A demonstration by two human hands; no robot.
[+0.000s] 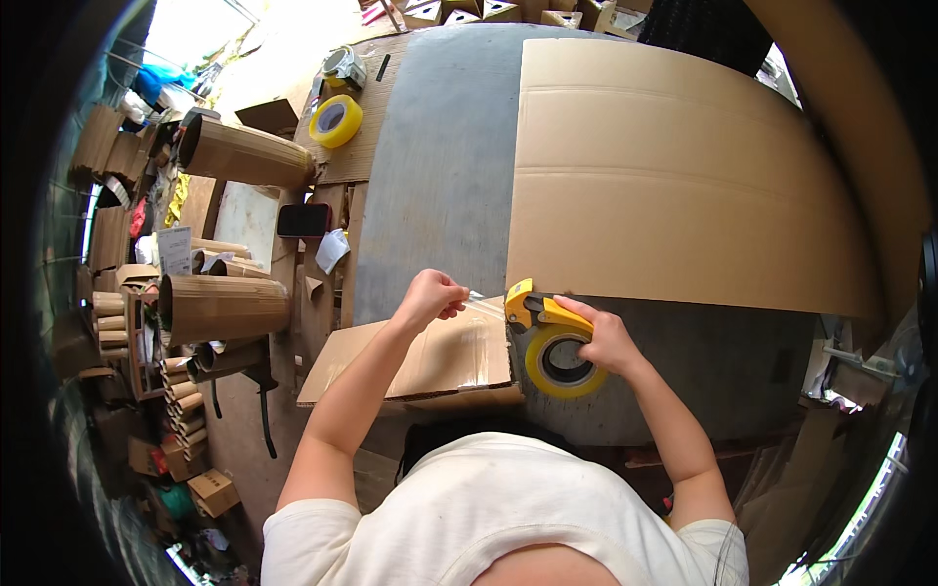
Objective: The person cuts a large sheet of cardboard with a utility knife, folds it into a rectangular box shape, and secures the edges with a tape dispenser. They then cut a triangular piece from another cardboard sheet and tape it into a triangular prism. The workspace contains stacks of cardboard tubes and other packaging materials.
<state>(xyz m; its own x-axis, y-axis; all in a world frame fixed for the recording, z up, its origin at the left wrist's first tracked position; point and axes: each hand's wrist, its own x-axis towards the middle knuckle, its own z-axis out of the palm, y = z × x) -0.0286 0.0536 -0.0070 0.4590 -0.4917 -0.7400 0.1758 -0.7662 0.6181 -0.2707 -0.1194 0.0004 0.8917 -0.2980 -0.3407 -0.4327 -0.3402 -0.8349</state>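
Observation:
My right hand grips a yellow tape dispenser loaded with a roll of clear yellowish tape. The dispenser's head is at the right edge of a small cardboard piece at the table's near side. A strip of clear tape stretches left from the dispenser, its end pinched in the closed fingers of my left hand. Shiny tape also shows on the cardboard piece's right part. Beyond the dispenser, a large flat cardboard sheet with crease lines covers the table's right side.
The grey tabletop shows between the sheet and a wooden strip on the left. There lie a spare tape roll, another tape dispenser, a phone and crumpled white paper. Large cardboard tubes jut in from the left.

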